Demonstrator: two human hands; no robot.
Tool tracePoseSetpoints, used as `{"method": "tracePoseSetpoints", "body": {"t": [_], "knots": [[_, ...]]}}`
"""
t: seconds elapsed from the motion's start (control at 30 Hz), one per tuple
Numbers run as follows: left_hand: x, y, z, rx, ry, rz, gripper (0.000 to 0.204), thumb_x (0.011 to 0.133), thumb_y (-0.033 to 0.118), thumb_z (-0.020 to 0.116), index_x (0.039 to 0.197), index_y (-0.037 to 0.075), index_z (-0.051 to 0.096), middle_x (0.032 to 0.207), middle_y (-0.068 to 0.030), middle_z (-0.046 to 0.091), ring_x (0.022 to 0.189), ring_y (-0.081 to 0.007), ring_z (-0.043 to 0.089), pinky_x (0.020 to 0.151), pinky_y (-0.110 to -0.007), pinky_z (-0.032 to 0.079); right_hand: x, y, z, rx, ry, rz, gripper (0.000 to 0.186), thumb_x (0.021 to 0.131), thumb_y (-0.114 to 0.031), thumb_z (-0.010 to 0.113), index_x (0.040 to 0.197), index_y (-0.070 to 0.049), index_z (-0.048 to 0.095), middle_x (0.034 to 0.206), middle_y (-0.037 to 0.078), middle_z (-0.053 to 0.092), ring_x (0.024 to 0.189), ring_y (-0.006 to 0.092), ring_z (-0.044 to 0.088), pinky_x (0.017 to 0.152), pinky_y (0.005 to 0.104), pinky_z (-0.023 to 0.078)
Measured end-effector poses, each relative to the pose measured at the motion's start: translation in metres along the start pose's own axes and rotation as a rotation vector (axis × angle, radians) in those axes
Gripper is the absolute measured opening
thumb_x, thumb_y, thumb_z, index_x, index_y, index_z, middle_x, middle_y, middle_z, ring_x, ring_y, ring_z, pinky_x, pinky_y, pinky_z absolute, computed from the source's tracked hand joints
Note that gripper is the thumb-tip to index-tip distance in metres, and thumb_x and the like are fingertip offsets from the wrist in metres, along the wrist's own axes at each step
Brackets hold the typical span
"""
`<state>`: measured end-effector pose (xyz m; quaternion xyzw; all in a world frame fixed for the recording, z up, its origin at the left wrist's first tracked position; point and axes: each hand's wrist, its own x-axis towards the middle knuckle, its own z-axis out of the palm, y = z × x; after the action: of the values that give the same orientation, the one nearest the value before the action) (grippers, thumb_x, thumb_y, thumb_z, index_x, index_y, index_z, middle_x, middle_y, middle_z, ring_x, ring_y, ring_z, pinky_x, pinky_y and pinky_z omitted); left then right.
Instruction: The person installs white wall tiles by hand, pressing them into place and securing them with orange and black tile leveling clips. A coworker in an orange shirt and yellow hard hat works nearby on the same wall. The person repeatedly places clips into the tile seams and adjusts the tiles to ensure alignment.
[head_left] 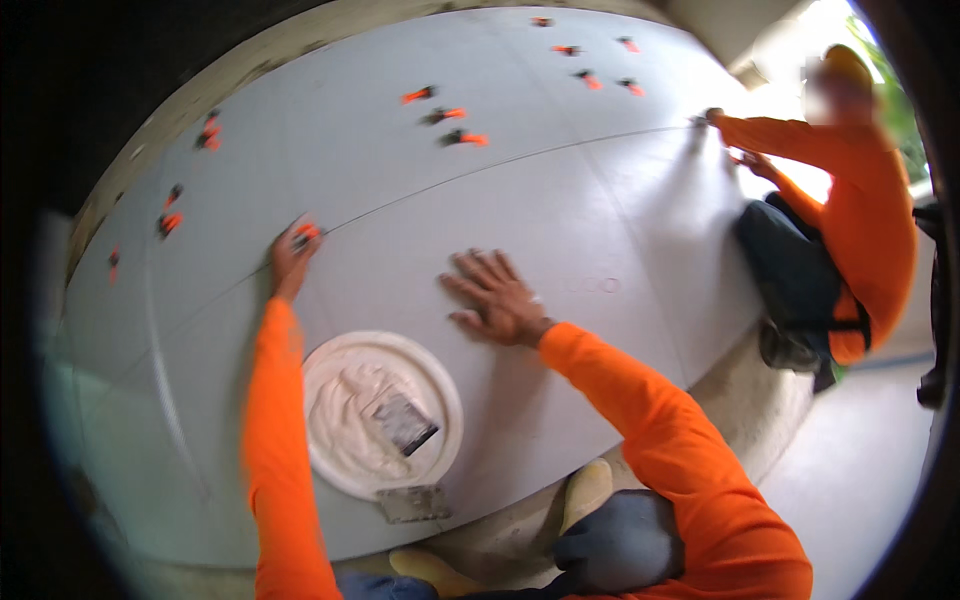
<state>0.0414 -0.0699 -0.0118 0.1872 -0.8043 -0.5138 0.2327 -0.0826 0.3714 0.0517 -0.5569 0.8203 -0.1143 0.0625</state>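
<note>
Stretched far forward, my left hand (290, 262) has its fingers closed round a small orange-and-black tile spacer clip (307, 232) at the seam between large grey tiles. The hand is slightly blurred. My right hand (500, 302) lies flat on the grey tile surface (590, 375) with its fingers spread, holding nothing. Between my arms stands a round white bucket (447, 385) of pale paste (345, 405). A putty knife blade (405, 424) rests in the paste, and another flat metal blade (415, 504) lies by the rim nearest me.
More orange-and-black clips (465, 137) are scattered across the tiles, several at the far side and left. At the right a co-worker in an orange shirt (865, 220) crouches, hands (757, 163) at the seam. A rough ledge (500, 540) runs along the near edge.
</note>
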Motion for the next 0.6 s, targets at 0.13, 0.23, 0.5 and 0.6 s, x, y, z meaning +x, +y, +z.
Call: {"method": "tracePoseSetpoints", "body": {"t": [0.13,0.23,0.5,0.6], "knots": [[0.001,0.022,-0.002,0.369,0.009,0.092,0.046,0.087,0.018,0.090,0.131,0.012,0.078,0.109,-0.0113,0.073,0.096,-0.0242,0.072,0.095,-0.038,0.058,0.002,-0.003,-0.004,-0.066,-0.033,0.008,0.066,0.111,-0.059,0.043,0.169,-0.028,0.039,0.178,0.011,0.030,0.166,0.0336,0.022,0.137,0.0534,0.010],[-0.004,0.041,0.014,0.417,0.161,-0.122,0.050,0.082,0.024,0.095,0.127,0.010,0.078,0.101,-0.0105,0.069,0.091,-0.0252,0.071,0.093,-0.039,0.058,0.002,-0.004,-0.005,-0.066,-0.022,0.013,0.064,0.111,-0.059,0.044,0.168,-0.028,0.041,0.177,0.010,0.031,0.165,0.0333,0.023,0.137,0.0535,0.011],[-0.009,0.038,0.019,0.289,0.212,0.106,0.044,0.081,0.028,0.096,0.115,0.006,0.080,0.100,-0.0109,0.069,0.100,-0.0297,0.067,0.094,-0.042,0.057,0.001,-0.002,-0.004,-0.061,-0.023,0.031,0.063,0.111,-0.058,0.045,0.167,-0.030,0.041,0.177,0.009,0.031,0.165,0.0327,0.024,0.138,0.0533,0.013],[-0.004,0.026,0.006,0.488,0.111,0.110,0.040,0.080,0.027,0.095,0.111,0.007,0.080,0.108,-0.0100,0.070,0.107,-0.0308,0.066,0.096,-0.043,0.056,0.001,-0.002,-0.003,-0.066,-0.015,0.031,0.063,0.111,-0.059,0.044,0.167,-0.030,0.041,0.177,0.009,0.031,0.165,0.0322,0.024,0.138,0.0530,0.012]]}}
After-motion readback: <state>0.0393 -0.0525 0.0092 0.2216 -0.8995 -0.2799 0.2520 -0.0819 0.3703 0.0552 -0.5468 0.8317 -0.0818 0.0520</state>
